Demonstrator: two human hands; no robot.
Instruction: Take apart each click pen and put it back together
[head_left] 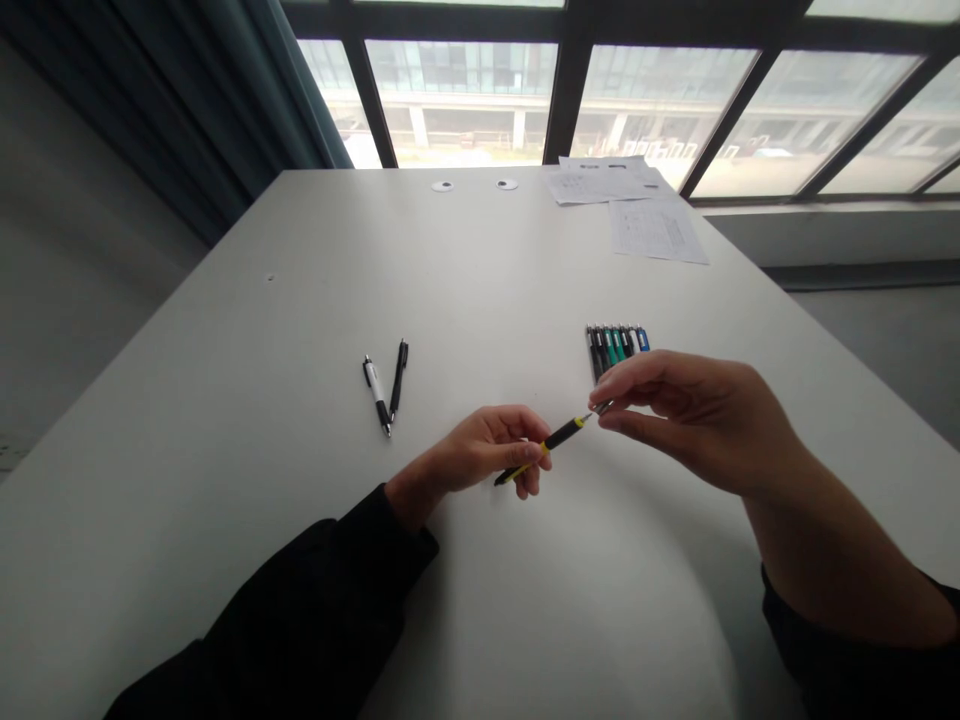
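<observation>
A black-and-yellow pen lies slantwise in my left hand, gripped between thumb and fingers. Its narrow end points up and to the right. Just off that end, my right hand pinches a small silver cone-shaped pen tip between thumb and fingertips. Whether the tip touches the pen's end I cannot tell. Behind my right hand is a row of several pens with black, green, white and blue barrels, their lower parts partly hidden by the hand.
Left of my hands, a white-and-black pen and a black pen lie in a V on the white table. Printed papers and two white ovals with dark spots, an oval and another oval, lie near the far edge by the window.
</observation>
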